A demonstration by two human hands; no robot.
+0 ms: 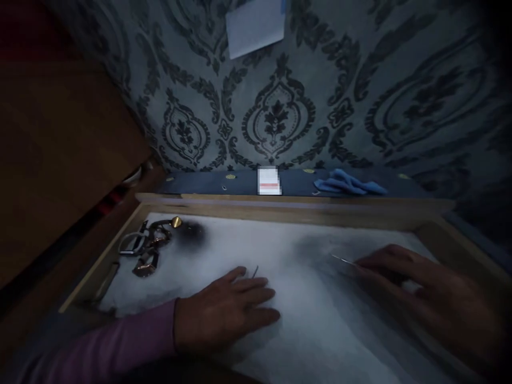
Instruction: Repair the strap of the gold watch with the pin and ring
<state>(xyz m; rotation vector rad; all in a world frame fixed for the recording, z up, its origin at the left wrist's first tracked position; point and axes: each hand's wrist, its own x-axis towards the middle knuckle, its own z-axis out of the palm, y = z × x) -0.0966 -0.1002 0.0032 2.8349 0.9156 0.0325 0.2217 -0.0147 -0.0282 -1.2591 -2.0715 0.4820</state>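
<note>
While the left hand [230,309] is lying back-upward toward 8 o'clock of the wooden tray [280,205], 12 being the far side, its fingers are resting spread out; a dark sliver [255,272] is showing between two of them, though whether they are gripping it I cannot tell; at 3 o'clock the right hand [432,298] is pinching a thin metal tool [343,260] by its near end, and the tip is pointing toward the tray's middle. Working well here is probably calling for a light, steady pinch, for the left fingers to be bracing the sliver without covering it, and for both hands to be leaving it in the light, since the room is looking dim.

Inside the tray a white lining [248,240] is covering the floor; at 10 o'clock several watches [146,264] are lying bunched together, with a gold disc [176,222] sitting at their edge; beyond the rim, at 12 o'clock, a white box [268,178] is standing, its contents not showing; at 1 o'clock a blue cloth [342,183] is lying crumpled; farther off, at 12, a sheet of paper [256,32] is hanging against the patterned wall [278,114].
</note>
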